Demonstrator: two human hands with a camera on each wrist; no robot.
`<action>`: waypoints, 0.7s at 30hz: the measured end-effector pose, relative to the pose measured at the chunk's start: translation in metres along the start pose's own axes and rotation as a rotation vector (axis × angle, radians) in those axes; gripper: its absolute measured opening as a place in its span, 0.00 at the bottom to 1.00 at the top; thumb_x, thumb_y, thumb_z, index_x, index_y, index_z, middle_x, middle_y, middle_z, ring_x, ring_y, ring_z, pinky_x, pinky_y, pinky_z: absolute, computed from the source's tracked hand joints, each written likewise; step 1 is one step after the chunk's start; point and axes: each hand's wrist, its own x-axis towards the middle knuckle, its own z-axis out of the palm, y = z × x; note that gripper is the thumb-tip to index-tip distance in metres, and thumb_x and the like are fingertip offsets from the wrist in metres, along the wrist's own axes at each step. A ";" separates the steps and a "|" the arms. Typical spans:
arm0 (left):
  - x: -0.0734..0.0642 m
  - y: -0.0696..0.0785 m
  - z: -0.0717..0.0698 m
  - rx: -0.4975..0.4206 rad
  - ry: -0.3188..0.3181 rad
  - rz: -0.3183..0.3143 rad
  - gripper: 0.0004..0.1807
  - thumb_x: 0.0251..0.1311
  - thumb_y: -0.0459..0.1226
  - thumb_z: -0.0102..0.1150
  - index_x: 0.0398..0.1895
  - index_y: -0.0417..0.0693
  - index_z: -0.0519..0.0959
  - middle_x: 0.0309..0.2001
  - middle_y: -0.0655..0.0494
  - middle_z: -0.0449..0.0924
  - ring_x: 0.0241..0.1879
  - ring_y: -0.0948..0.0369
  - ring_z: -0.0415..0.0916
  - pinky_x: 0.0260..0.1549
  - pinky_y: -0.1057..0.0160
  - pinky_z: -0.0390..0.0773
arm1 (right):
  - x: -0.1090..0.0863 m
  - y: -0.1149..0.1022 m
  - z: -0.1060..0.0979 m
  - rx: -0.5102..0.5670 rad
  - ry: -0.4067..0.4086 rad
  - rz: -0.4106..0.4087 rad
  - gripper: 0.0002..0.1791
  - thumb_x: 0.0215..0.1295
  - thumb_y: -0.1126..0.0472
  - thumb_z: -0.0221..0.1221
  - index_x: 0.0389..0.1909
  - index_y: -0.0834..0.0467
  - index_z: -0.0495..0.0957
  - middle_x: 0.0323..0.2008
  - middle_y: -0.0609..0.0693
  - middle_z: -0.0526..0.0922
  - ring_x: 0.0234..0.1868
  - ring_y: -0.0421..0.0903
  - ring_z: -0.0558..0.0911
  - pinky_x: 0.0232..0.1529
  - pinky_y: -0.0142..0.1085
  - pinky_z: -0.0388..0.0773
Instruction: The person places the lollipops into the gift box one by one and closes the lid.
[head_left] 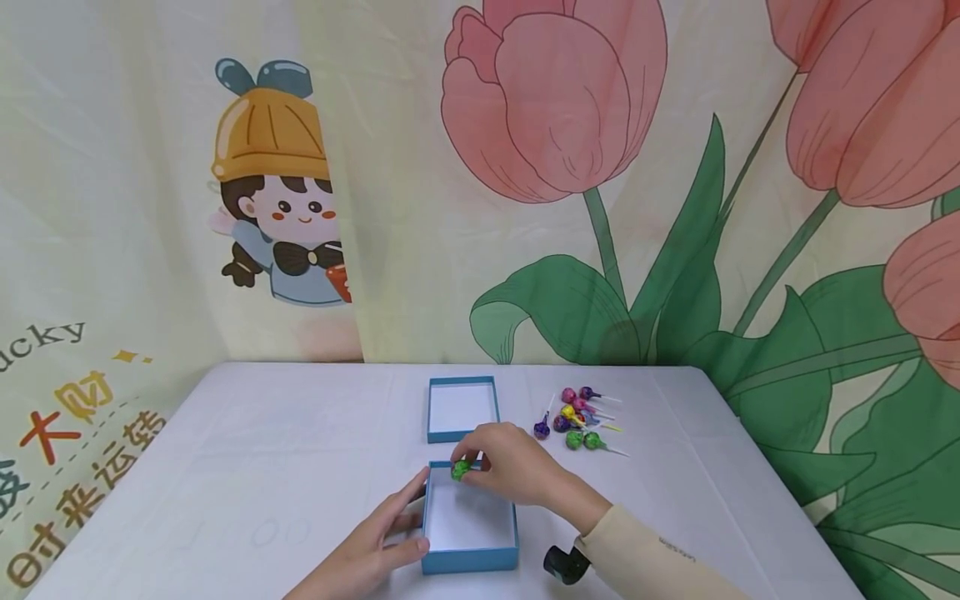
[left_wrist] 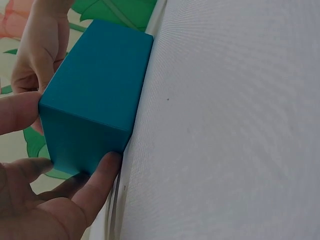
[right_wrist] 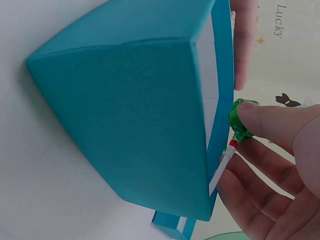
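My right hand (head_left: 517, 462) pinches a green-wrapped lollipop (right_wrist: 241, 119) by its candy head between thumb and finger. The white stick slants down past the rim in the right wrist view. This lollipop is over the far-left part of a blue box (head_left: 471, 560) with a white inside. At the box's left wall is my left hand (head_left: 386, 533), thumb near the front corner and fingers reaching along the side. In the left wrist view its fingertips (left_wrist: 111, 162) press against the blue walls without wrapping round them.
Behind the box lies a second shallow blue box part (head_left: 461, 436), also white inside. Several lollipops (head_left: 573, 417) in purple, pink, yellow and green wrappers lie to the right. A black rounded object (head_left: 564, 567) shows beside the right sleeve. A printed curtain (head_left: 405, 208) hangs behind the white-covered table (head_left: 225, 467).
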 end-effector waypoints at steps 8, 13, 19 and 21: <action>0.000 -0.002 -0.001 -0.006 -0.006 -0.010 0.45 0.77 0.48 0.59 0.89 0.57 0.46 0.84 0.38 0.48 0.73 0.37 0.66 0.63 0.30 0.73 | 0.002 0.001 0.012 -0.035 0.031 -0.024 0.11 0.66 0.60 0.74 0.48 0.50 0.90 0.39 0.36 0.87 0.38 0.37 0.84 0.39 0.23 0.78; -0.001 -0.003 -0.002 -0.020 -0.025 0.051 0.45 0.78 0.46 0.58 0.89 0.57 0.44 0.85 0.39 0.46 0.74 0.38 0.65 0.63 0.34 0.75 | 0.001 -0.001 0.019 -0.053 0.067 -0.033 0.12 0.66 0.60 0.75 0.50 0.51 0.90 0.40 0.37 0.88 0.41 0.37 0.86 0.42 0.23 0.79; -0.002 -0.003 -0.002 -0.020 -0.021 0.054 0.45 0.77 0.46 0.59 0.89 0.56 0.45 0.85 0.37 0.46 0.73 0.38 0.66 0.62 0.32 0.75 | -0.001 -0.006 0.026 -0.057 0.098 -0.003 0.13 0.64 0.60 0.76 0.50 0.50 0.91 0.40 0.37 0.89 0.40 0.33 0.85 0.42 0.23 0.80; -0.002 -0.004 -0.002 -0.021 -0.017 0.043 0.45 0.77 0.46 0.59 0.89 0.56 0.45 0.85 0.37 0.47 0.73 0.38 0.66 0.62 0.32 0.75 | -0.001 -0.007 0.029 -0.061 0.105 0.005 0.13 0.64 0.60 0.76 0.49 0.50 0.91 0.40 0.37 0.89 0.39 0.32 0.84 0.42 0.23 0.80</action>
